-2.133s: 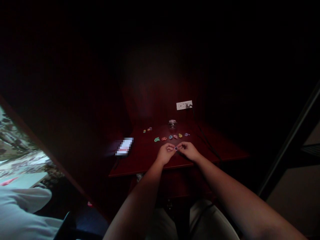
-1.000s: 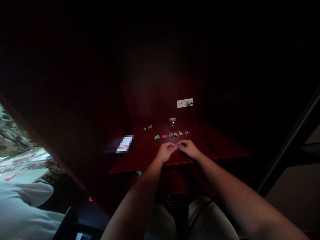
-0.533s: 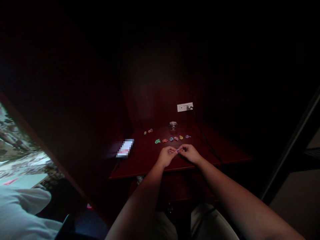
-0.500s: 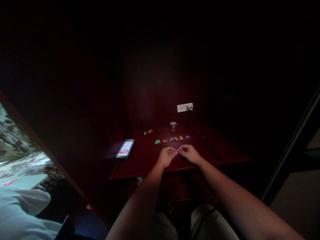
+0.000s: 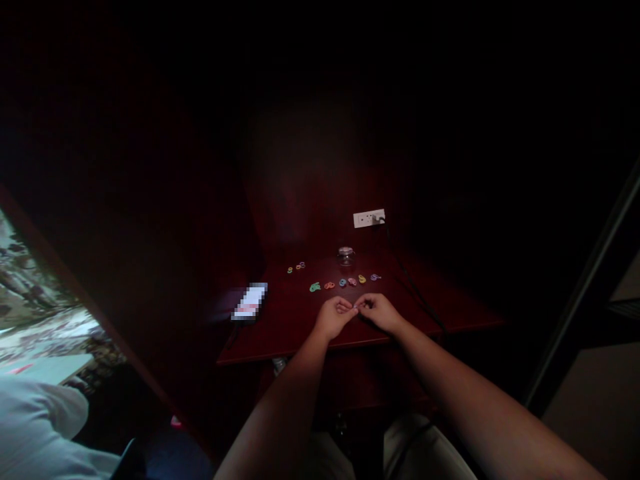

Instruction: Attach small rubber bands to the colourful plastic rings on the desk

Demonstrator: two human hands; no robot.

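Observation:
My left hand (image 5: 336, 317) and my right hand (image 5: 378, 312) meet over the front of the dark red desk. Both are closed in a pinch, fingertips together, on a small pale hair tie (image 5: 355, 307) that is mostly hidden. Just beyond them lies a row of small coloured hair ties in groups: green (image 5: 315, 287), orange (image 5: 329, 285), blue (image 5: 343, 283), pink (image 5: 352, 282), yellow (image 5: 362, 279) and purple (image 5: 375, 277). Behind the row stands a small clear jar (image 5: 345, 257) with its lid on.
A few more small rings (image 5: 299, 267) lie at the back left. On the desk's left side is a phone (image 5: 250, 301) with a lit screen. A black cable (image 5: 415, 288) runs from the wall socket (image 5: 369, 218) along the right. Another person's pale sleeve (image 5: 35, 417) shows lower left.
My fingertips have drawn closer together, and less of the pale hair tie shows between them. The view has tilted slightly; the desk items stay in place.

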